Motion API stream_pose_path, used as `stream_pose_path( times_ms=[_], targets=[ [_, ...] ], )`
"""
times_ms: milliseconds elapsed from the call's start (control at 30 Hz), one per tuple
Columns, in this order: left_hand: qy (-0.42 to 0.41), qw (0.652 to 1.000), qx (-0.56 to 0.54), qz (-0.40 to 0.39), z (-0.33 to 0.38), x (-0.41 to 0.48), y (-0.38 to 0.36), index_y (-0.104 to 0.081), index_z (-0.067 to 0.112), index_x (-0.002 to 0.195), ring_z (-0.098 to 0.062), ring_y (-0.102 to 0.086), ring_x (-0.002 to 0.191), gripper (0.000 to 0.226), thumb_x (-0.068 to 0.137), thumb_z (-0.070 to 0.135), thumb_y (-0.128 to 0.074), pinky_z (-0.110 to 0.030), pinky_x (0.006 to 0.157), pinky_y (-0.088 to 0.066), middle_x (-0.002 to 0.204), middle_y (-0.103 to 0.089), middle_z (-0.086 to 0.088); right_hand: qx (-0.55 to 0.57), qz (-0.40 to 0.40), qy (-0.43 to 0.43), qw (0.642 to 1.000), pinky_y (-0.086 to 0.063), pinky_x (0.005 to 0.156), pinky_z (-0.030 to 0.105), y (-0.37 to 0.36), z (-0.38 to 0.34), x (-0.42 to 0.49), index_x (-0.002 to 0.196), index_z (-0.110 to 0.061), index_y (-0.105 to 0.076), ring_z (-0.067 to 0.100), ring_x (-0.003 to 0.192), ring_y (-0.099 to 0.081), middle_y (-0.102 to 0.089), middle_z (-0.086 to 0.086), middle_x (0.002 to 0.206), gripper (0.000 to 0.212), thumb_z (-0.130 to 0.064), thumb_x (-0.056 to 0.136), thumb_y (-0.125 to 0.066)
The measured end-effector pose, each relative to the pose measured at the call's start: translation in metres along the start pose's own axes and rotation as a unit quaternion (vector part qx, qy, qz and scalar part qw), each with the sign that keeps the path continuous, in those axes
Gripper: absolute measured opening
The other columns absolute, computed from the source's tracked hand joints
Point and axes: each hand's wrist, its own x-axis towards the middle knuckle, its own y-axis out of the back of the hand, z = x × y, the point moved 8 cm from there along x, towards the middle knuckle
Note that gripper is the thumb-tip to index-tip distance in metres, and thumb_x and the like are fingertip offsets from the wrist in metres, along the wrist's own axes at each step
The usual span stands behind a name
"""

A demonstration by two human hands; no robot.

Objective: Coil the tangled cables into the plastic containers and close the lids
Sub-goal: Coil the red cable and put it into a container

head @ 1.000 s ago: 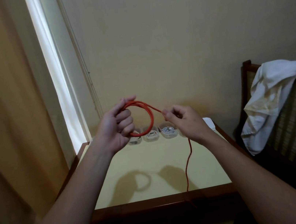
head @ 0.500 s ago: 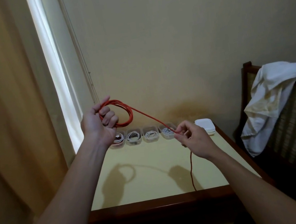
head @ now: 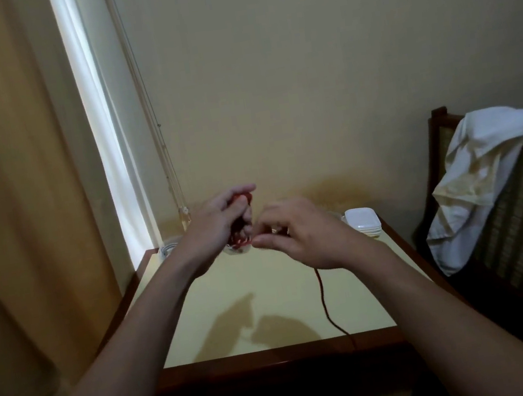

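My left hand (head: pixel 215 226) is closed around a small coil of red cable (head: pixel 240 201), held above the far side of the table. Close beside it, my right hand (head: pixel 306 237) pinches the same cable; its loose tail (head: pixel 322 293) hangs down from under that hand, crosses the tabletop and drops over the front edge. Clear plastic containers (head: pixel 169 247) stand in a row along the wall, mostly hidden behind my hands. A stack of white lids (head: pixel 362 221) sits at the row's right end.
The small yellow-topped table (head: pixel 272 325) has a dark wooden rim. A wooden chair (head: pixel 512 228) draped with a white cloth (head: pixel 474 179) stands right of it. A curtain and window strip are on the left.
My hands have come together from being spread apart. The stretch of red cable between them is gone, gathered onto the coil in my left hand, which moved right and lower.
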Motion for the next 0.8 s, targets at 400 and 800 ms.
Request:
stream_pose_path(
  times_ms=[400, 800],
  targets=[
    [0.125, 0.950, -0.253, -0.136, 0.005, -0.018, -0.033, -0.062, 0.004, 0.117, -0.006, -0.013, 0.042, 0.040, 0.097, 0.035, -0.047, -0.023, 0.046, -0.009, 0.060, -0.027, 0.004, 0.098, 0.220, -0.136, 0.961, -0.037, 0.061, 0.013, 0.027, 0.028, 0.002, 0.087, -0.025, -0.057, 0.003, 0.064, -0.049, -0.061, -0.007, 0.093, 0.031, -0.038, 0.080, -0.084],
    [0.059, 0.954, -0.271, -0.115, 0.014, -0.012, -0.030, -0.060, 0.009, 0.132, -0.009, -0.007, 0.048, 0.043, 0.100, 0.034, -0.047, -0.024, 0.045, -0.010, 0.061, -0.019, 0.005, 0.256, 0.164, -0.210, 0.929, -0.032, 0.057, 0.032, -0.001, 0.044, -0.001, 0.112, -0.027, -0.072, 0.012, 0.061, -0.039, -0.039, -0.002, 0.067, 0.050, -0.056, 0.106, -0.032]
  ],
)
